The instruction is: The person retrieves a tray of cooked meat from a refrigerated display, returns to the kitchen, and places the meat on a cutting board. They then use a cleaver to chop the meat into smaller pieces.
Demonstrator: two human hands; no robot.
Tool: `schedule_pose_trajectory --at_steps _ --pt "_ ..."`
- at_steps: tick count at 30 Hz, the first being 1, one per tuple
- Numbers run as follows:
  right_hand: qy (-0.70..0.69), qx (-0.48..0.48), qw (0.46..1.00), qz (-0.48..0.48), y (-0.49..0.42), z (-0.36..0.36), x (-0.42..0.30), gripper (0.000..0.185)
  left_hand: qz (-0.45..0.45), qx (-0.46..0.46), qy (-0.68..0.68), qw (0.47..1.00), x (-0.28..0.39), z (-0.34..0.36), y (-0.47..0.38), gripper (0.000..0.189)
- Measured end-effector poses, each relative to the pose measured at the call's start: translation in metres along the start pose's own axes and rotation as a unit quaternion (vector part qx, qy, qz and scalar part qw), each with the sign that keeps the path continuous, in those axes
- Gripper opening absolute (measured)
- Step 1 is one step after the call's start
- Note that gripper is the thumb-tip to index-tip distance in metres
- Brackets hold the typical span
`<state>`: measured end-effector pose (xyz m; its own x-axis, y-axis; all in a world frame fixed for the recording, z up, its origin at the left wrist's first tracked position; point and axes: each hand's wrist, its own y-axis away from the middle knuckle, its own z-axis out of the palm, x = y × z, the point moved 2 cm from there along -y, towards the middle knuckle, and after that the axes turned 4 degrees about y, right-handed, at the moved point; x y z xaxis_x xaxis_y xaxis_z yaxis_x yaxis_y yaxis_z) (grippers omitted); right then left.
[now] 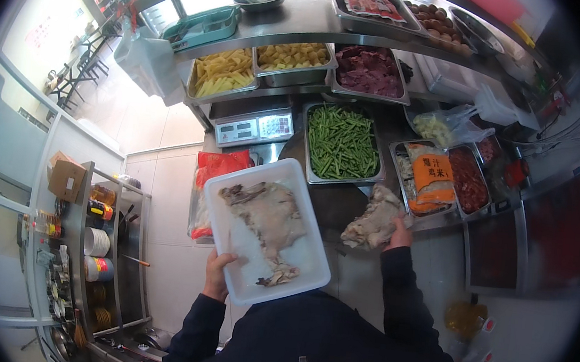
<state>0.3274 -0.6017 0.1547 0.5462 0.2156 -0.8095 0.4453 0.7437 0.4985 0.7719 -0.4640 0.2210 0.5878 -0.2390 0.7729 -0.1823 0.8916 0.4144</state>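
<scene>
My left hand (218, 273) grips the left rim of a white plastic tray (247, 268), thumb over the inside wall. The tray is tilted towards me, close to my body. A pale, flat piece of meat (276, 219) with ragged brownish edges lies in it. To the right, my right hand (400, 234) holds a second pale, folded piece of meat (375, 218) in the air. That piece is apart from the tray, in front of the counter edge. Exactly what cut either piece is, I cannot tell.
Cut green beans (343, 144) fill a steel pan ahead. A digital scale (254, 129) and a red plastic bag (224, 160) are left of it. Rightward are an orange-labelled bag (432, 176) and raw meat (468, 180). A steel shelf (294, 29) overhangs the counter; a storage rack (79, 244) stands left.
</scene>
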Motion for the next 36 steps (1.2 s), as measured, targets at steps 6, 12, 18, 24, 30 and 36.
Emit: schedule_pose_trajectory --at_steps 6,12,18,24,30,36 --pt "0.004 0.038 0.999 0.039 -0.003 0.037 0.065 0.050 0.002 0.034 -0.015 0.999 0.013 -0.023 0.007 0.063" --pt "0.070 -0.058 0.996 -0.027 -0.017 0.071 0.127 0.060 0.014 0.049 0.002 0.999 0.015 -0.024 0.008 0.065" --pt "0.179 -0.012 0.962 0.206 -0.015 0.047 0.123 0.067 -0.005 0.050 0.006 0.999 0.009 -0.038 0.008 0.066" --pt "0.239 -0.034 0.962 0.127 0.016 0.039 0.090 0.050 -0.003 0.051 0.011 0.999 0.012 -0.024 0.000 0.065" --pt "0.083 -0.053 0.993 0.059 0.021 0.044 0.067 0.020 -0.003 0.052 0.010 0.999 0.013 -0.025 -0.005 0.063" --pt "-0.011 -0.062 0.995 0.078 -0.004 0.063 0.060 0.016 0.007 0.041 -0.003 0.999 0.011 -0.027 -0.011 0.071"
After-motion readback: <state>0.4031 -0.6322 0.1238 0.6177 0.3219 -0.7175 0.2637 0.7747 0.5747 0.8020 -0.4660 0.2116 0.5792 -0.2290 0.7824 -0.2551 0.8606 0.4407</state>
